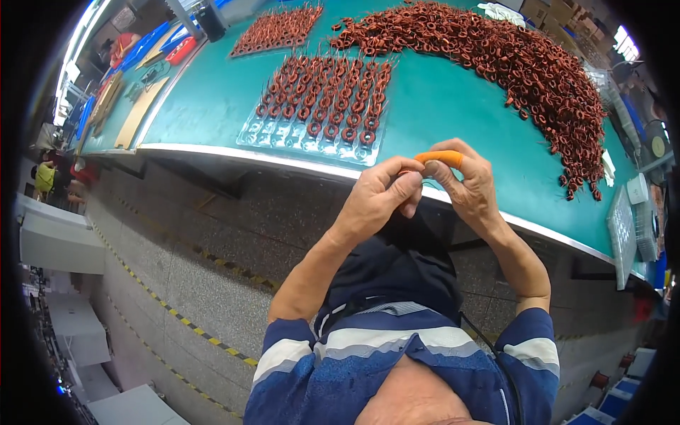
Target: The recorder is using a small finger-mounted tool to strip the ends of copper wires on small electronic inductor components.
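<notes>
Over the table's front edge my two hands meet, fingertips nearly touching. My left hand (377, 194) is closed in a pinch on a small red-brown ring coil (403, 172), mostly covered by the fingers. My right hand (473, 188) pinches at the same piece, with thin wire showing below its thumb. An orange finger cot (439, 157) covers its index finger. Just beyond and to the left lies a clear plastic tray (273, 134) with rows of ring coils (322, 92), their wire leads upward. Several pockets at its near left hold no coils.
A large heap of loose ring coils (524, 71) curves along the table's (432, 99) far and right sides. Another filled tray (280, 30) lies at the far left. Stacked clear trays (623, 227) stand at the right edge. Another person (124, 48) is at the far left.
</notes>
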Tool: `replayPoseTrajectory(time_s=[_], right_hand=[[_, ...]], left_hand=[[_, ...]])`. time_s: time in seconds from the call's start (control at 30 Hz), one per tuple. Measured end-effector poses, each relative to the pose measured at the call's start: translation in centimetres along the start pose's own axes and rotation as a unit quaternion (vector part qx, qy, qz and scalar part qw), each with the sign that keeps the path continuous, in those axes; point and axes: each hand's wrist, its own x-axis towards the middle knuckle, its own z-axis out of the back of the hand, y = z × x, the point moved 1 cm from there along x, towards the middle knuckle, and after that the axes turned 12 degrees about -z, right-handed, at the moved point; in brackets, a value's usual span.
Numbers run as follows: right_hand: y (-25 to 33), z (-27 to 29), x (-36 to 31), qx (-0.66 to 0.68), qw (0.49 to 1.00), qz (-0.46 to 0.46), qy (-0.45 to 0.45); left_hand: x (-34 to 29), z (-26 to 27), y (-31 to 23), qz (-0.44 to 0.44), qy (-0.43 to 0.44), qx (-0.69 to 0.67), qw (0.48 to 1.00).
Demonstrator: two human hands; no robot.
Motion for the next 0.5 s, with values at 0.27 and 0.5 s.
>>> replayPoseTrajectory(time_s=[0.27, 0.5], right_hand=[[1.1, 0.1, -0.2, -0.198, 0.938, 0.241, -0.151], [-1.2, -0.8, -0.1, 0.007, 0.992, 0.033, -0.12]], left_hand=[[1.3, -0.4, 2.4, -0.08, -0.095, 0.025, 0.992], [1.1, -0.6, 2.2, -0.074, -0.083, 0.048, 0.993]])
